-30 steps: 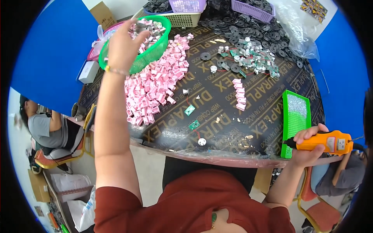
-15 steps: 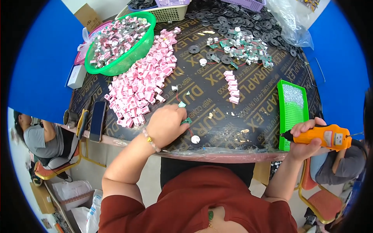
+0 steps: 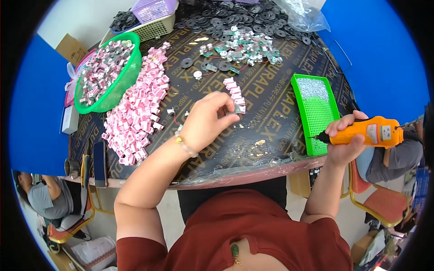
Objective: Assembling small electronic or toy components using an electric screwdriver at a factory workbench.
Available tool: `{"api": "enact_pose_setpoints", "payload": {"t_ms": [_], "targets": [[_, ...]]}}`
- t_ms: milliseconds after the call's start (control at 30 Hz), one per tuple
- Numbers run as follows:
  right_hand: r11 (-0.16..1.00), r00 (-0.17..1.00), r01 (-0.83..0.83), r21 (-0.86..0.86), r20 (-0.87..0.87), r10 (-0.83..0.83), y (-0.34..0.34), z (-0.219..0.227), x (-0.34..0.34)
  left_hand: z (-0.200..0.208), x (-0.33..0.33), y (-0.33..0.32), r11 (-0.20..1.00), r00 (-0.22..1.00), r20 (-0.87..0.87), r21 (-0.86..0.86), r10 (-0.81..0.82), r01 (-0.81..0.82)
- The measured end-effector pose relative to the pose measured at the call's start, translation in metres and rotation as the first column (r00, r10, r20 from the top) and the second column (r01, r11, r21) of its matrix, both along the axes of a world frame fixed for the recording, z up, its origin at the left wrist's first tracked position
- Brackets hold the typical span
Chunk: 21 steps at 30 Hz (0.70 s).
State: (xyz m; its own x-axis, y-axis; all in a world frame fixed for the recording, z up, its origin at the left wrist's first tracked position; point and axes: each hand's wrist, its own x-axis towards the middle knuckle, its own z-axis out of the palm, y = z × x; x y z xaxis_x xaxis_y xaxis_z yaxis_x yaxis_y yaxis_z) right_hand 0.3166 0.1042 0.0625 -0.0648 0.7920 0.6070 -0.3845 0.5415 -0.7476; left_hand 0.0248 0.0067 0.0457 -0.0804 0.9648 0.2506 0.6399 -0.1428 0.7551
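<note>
My left hand (image 3: 209, 118) pinches a small green circuit board (image 3: 237, 109) at the near end of a short row of pink plastic housings (image 3: 233, 92). My fingers partly cover the board, and I cannot tell whether it is seated in a housing. Another small board with a red wire (image 3: 175, 118) lies left of my wrist. In my right hand (image 3: 346, 143) is an orange electric screwdriver (image 3: 383, 132), held sideways. Its thin tip points left over the near end of a green perforated tray (image 3: 312, 113), whose far end holds many small silvery screws (image 3: 313, 89).
A large heap of pink housings (image 3: 138, 113) lies at left beside a full green basket (image 3: 131, 77). Wired circuit boards (image 3: 246, 47) and black discs (image 3: 221, 20) pile up at the back. A phone (image 3: 100, 163) rests near the left edge. Other people sit on both sides.
My left hand has moved right and away from me, bringing the circuit board to the pink row. The screwdriver tip now reaches over the tray's near end. The whole view has shifted.
</note>
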Motion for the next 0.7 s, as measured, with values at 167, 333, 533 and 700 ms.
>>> {"api": "enact_pose_setpoints", "payload": {"t_ms": [167, 333, 533, 700], "targets": [[0.997, 0.998, 0.065, 0.05, -0.017, -0.064, 0.018, 0.002, 0.019, -0.035, 0.003, 0.029, 0.98, 0.953, -0.295, 0.161, -0.063, 0.114], [0.994, 0.995, 0.096, 0.059, -0.028, -0.095, 0.044, -0.006, 0.042, -0.042, 0.009, 0.027, 0.982, 0.918, -0.395, 0.156, -0.038, 0.108], [0.982, 0.979, 0.19, 0.017, 0.067, -0.191, 0.068, -0.017, 0.052, -0.031, 0.032, 0.003, 0.996, 0.94, -0.331, 0.001, -0.084, 0.09], [0.98, 0.971, 0.199, 0.02, 0.128, -0.2, 0.07, -0.02, 0.054, -0.037, 0.041, -0.005, 0.997, 0.95, -0.304, 0.014, -0.07, 0.078]]}}
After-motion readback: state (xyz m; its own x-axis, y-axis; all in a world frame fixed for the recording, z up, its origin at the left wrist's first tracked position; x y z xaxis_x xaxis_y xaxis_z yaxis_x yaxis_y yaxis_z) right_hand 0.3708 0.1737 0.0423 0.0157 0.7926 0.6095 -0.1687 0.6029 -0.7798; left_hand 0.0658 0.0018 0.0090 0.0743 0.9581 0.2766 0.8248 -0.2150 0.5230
